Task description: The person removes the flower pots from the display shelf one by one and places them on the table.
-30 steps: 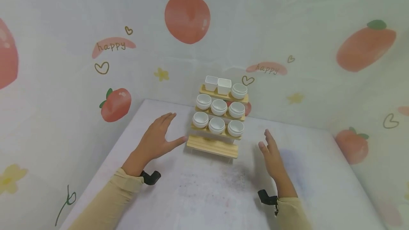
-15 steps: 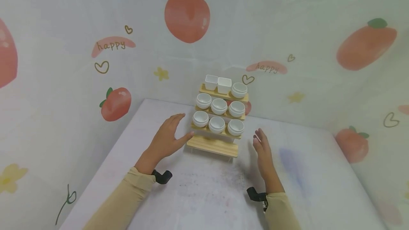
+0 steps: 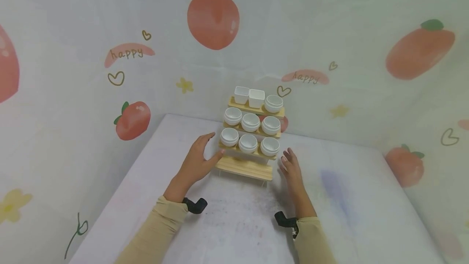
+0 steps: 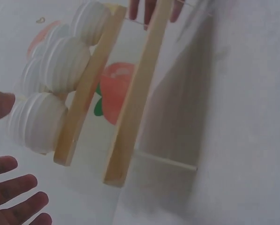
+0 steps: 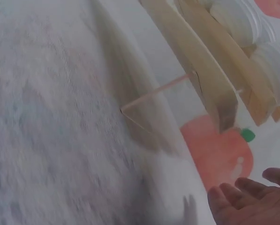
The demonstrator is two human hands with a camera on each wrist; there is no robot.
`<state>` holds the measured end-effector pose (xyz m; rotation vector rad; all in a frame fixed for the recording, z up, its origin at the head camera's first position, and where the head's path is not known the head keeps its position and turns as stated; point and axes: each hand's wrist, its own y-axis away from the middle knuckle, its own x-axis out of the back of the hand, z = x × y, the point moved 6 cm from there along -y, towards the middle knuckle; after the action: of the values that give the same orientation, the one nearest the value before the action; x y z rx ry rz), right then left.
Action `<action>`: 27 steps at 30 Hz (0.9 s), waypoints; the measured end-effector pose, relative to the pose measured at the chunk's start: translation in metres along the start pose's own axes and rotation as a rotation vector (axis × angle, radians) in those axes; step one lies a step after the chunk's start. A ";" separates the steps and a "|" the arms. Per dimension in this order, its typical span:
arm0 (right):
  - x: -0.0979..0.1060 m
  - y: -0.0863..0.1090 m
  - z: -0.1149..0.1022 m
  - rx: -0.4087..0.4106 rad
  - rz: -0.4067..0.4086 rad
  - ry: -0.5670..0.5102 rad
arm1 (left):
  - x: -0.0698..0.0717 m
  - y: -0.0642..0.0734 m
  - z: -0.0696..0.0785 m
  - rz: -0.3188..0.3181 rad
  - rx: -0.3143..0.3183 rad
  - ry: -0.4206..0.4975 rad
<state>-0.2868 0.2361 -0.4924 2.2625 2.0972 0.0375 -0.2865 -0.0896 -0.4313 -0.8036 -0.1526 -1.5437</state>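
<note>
A tiered wooden rack (image 3: 243, 168) stands toward the back of the table, its lowest board bare. Several round white bowls (image 3: 248, 144) fill the boards above. On the top board, two square white cups (image 3: 256, 98) sit beside one round bowl (image 3: 273, 104). My left hand (image 3: 196, 162) is at the rack's left side, thumb and fingers spread, holding nothing; in the left wrist view its fingers (image 4: 18, 187) are apart from the bowls. My right hand (image 3: 293, 174) is off the rack's right side with relaxed fingers and nothing in it.
The white table (image 3: 234, 231) bears faint smudges. A white cloth backdrop (image 3: 256, 19) printed with red fruit, hearts and words rises close behind the rack and on both sides. Thin legs (image 5: 154, 93) hold the lowest board above the tabletop.
Both hands have come closer to the rack, the left moving right and the right moving left. The rack, bowls and cups have stayed in place.
</note>
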 end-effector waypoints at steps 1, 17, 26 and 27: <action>-0.003 -0.001 0.001 -0.006 -0.006 0.000 | -0.001 0.000 0.000 0.006 0.007 0.011; -0.026 -0.002 0.018 0.029 -0.118 0.080 | -0.012 -0.008 0.005 0.047 0.055 0.100; -0.033 0.002 0.022 -0.008 -0.097 0.127 | -0.020 -0.013 0.006 0.049 0.050 0.141; -0.033 0.001 0.023 -0.011 -0.099 0.119 | -0.021 -0.014 0.006 0.049 0.049 0.144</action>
<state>-0.2868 0.2022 -0.5143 2.1991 2.2579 0.1826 -0.2986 -0.0669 -0.4338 -0.6505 -0.0645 -1.5398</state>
